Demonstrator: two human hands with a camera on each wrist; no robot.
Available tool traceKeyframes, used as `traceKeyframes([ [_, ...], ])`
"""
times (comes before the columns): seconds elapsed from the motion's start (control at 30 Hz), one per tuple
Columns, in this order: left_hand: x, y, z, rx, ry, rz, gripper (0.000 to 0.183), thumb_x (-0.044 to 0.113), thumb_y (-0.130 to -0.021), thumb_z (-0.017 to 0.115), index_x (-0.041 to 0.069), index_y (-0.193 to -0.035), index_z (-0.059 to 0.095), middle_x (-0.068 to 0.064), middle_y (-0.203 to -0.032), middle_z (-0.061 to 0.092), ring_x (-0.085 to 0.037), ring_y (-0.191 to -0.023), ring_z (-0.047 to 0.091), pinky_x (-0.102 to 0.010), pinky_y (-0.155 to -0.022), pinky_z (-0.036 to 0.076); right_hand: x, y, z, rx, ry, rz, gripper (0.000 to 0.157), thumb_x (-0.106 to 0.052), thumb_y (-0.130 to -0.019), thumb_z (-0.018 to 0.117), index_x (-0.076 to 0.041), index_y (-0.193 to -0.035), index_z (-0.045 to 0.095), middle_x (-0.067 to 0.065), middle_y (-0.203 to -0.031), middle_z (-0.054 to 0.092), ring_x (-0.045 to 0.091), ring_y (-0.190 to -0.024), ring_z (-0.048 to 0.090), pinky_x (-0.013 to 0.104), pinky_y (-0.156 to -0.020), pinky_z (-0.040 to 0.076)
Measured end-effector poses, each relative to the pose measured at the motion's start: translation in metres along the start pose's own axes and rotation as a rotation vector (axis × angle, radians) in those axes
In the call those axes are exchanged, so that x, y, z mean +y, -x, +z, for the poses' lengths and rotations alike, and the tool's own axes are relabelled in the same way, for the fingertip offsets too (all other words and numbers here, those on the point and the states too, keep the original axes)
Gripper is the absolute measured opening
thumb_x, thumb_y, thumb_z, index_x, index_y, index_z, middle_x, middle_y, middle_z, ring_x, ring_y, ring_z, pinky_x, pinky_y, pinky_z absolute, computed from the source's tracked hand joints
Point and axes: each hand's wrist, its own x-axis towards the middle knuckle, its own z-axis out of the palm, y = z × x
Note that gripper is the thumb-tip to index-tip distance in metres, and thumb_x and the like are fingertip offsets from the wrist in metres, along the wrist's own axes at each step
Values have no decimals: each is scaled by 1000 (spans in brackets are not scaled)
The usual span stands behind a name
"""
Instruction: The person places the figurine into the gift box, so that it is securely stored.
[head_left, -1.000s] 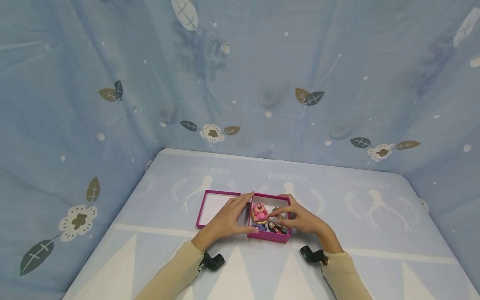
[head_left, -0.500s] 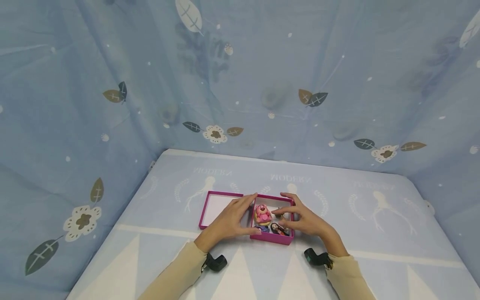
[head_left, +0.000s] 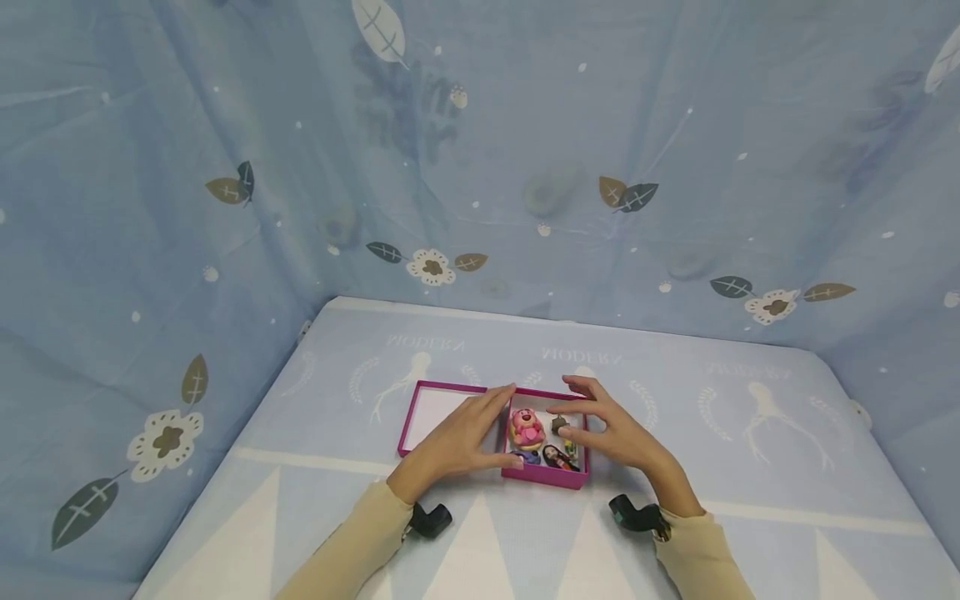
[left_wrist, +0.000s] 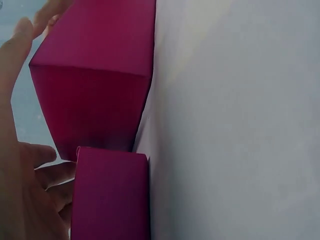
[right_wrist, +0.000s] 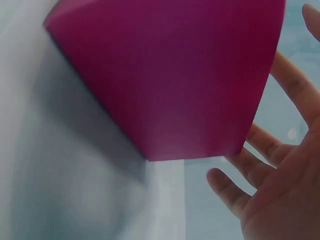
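Note:
A magenta box (head_left: 543,476) stands uncovered, with small toys inside. A pink bear figure (head_left: 527,427) sits at its left, a dark-haired doll figure (head_left: 558,457) at the front, a small grey-brown item (head_left: 558,424) at the right. My left hand (head_left: 457,437) spans the box's left side, thumb at the front rim, fingertips by the back corner. My right hand (head_left: 624,435) hovers over the right side, fingers spread, nothing between thumb and index. In the right wrist view, its fingers extend behind the box wall (right_wrist: 175,80); contact there is unclear.
The magenta-rimmed lid (head_left: 435,410) lies left of the box, white inside up, partly behind the left hand. A blue-purple item (head_left: 531,457) and a yellow-green one (head_left: 571,448) lie in the box. Patterned blue cloth (head_left: 495,142) hangs behind the table.
My right hand has drawn back from the bear toward the right, its thumb and index parting, uncovering the grey-brown and yellow-green items. The left hand has stayed at the box's left side.

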Motion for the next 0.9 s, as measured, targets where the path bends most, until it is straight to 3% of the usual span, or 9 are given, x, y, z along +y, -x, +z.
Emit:
traceKeyframes([
  [0.3,-5,-4,-12,53,-5,26,109,79,-79,55,15,-158,18,-3,-158,33,-23,-141,39,-44,-115,35,-15,-5,5,18,41,-53,47,-27,-87,74,-16,-131,64,14,-152,36,44,-137,33,75,-100,31],
  [0.6,-23,11,-24,32,23,-110,114,75,-72,67,21,-159,16,-1,-159,32,-23,-144,35,-48,-117,31,-23,-10,23,44,172,-127,59,-33,-81,78,-15,-135,60,14,-148,42,40,-135,37,71,-102,27],
  [0.9,-46,25,-36,69,36,-153,121,69,-65,78,14,-157,21,-7,-157,36,-28,-143,36,-52,-116,30,-43,-19,36,-2,182,-129,66,-38,-81,80,-22,-139,55,14,-150,41,37,-140,32,68,-106,28],
])
